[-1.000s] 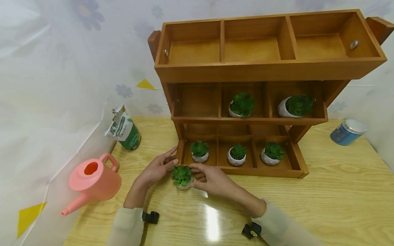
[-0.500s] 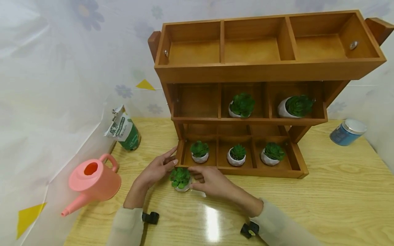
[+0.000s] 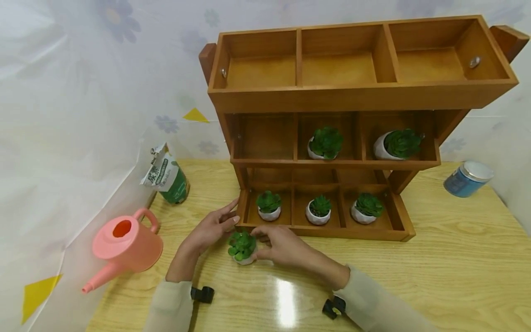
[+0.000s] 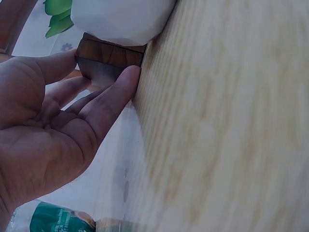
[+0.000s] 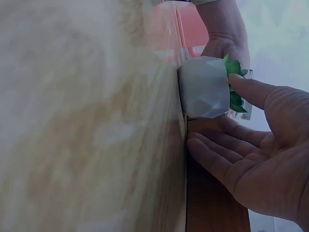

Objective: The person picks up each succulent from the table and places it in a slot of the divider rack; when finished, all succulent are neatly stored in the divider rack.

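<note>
A small succulent in a white faceted pot [image 3: 242,246] stands on the table in front of the shelf's lower left corner. My right hand [image 3: 282,246] holds it from the right. In the right wrist view the thumb lies at the leaves by the rim of the white pot [image 5: 203,89], with the fingers against its other side. My left hand [image 3: 210,230] grips the front left corner of the wooden shelf [image 3: 348,233]. Seen from the left wrist, that dark corner [image 4: 104,65] sits between thumb and fingers. Other potted succulents [image 3: 269,205] fill the bottom tier's compartments.
Two more succulents [image 3: 326,143] sit in the middle tier, centre and right. The top tier [image 3: 361,88] has three compartments. A pink watering can [image 3: 132,246] and a green-and-white bag [image 3: 170,182] stand at the left, a blue jar [image 3: 466,180] at the right.
The right hand and the potted succulent have shifted slightly toward me and to the left, away from the shelf's front edge. The left hand has stayed at the shelf corner.
</note>
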`<state>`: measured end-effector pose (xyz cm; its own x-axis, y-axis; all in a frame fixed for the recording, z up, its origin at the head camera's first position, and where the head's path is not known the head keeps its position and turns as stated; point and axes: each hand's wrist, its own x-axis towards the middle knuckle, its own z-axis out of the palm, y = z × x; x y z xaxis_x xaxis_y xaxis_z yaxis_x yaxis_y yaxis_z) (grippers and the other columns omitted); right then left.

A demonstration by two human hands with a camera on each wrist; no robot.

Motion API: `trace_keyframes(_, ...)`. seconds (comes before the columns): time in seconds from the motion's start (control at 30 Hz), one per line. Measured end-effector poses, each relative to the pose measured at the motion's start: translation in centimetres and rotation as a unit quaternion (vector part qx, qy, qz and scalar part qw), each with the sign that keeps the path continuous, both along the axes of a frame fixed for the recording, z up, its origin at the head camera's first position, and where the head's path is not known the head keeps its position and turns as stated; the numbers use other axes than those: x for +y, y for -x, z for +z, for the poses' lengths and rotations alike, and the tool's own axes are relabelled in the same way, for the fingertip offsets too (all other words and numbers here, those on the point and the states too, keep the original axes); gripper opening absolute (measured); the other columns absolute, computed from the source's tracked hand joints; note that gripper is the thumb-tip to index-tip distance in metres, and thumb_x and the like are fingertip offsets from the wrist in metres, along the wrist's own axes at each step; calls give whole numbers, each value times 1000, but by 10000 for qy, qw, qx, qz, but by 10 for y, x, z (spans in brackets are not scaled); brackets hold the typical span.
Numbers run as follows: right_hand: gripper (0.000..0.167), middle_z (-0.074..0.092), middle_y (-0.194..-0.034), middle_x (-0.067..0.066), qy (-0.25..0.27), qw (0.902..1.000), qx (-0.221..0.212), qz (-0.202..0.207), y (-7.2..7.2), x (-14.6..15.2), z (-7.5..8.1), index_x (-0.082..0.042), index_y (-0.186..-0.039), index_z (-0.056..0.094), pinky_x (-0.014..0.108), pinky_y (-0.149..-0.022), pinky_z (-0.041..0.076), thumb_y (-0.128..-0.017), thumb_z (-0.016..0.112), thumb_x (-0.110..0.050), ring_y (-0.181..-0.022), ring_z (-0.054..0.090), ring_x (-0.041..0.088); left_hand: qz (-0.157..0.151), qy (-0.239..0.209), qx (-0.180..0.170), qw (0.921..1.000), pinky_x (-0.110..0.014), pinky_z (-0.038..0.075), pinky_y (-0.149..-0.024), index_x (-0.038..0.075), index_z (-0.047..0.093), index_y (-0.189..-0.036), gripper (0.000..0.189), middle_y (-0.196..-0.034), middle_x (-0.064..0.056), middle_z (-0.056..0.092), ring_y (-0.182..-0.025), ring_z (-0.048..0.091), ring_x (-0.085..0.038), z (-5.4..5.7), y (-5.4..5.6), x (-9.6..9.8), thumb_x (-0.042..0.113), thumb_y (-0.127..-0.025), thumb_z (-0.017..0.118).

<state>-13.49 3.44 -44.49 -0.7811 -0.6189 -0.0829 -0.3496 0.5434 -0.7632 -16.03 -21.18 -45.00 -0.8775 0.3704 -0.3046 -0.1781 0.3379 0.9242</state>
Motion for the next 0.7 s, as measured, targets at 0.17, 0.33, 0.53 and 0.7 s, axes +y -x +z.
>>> trace_keyframes(0.17, 70, 65, -140, 0, -152, 9998, 17, 161, 2, -3, 0, -16, -143, 59, 37, -103, 53, -85, 81, -47, -124, 64, 18, 7, -128, -75, 9999, -53, 46, -110, 42, 22, -160, 60, -162, -15, 36, -145, 43, -35, 0, 0, 0, 30, -109, 50)
trace_keyframes(0.33, 69, 66, -136, -5, -210, 9993, 157, 282, 5, -6, -3, -21, -143, 59, 37, -104, 52, -83, 83, -47, -125, 63, 15, -12, -147, -62, 9999, -53, 46, -110, 40, 21, -161, 61, -163, -17, 34, -147, 41, -36, 0, 1, 0, 30, -109, 50)
trace_keyframes(0.53, 68, 67, -132, -12, -225, 9990, 209, 323, 7, -9, -4, -27, -140, 60, 37, -105, 50, -81, 84, -48, -124, 62, 10, -14, -173, -64, 9998, -53, 45, -111, 40, 20, -161, 61, -163, -16, 34, -147, 41, -35, 1, 1, 0, 29, -109, 49)
trace_keyframes(0.7, 69, 65, -134, -14, -208, 9989, 12, 413, 7, -11, -3, -31, -143, 57, 37, -106, 49, -81, 84, -47, -123, 61, 8, -6, -120, -79, 9999, -55, 44, -111, 36, 18, -162, 62, -165, -19, 30, -149, 36, -37, 0, 0, 0, 28, -109, 49)
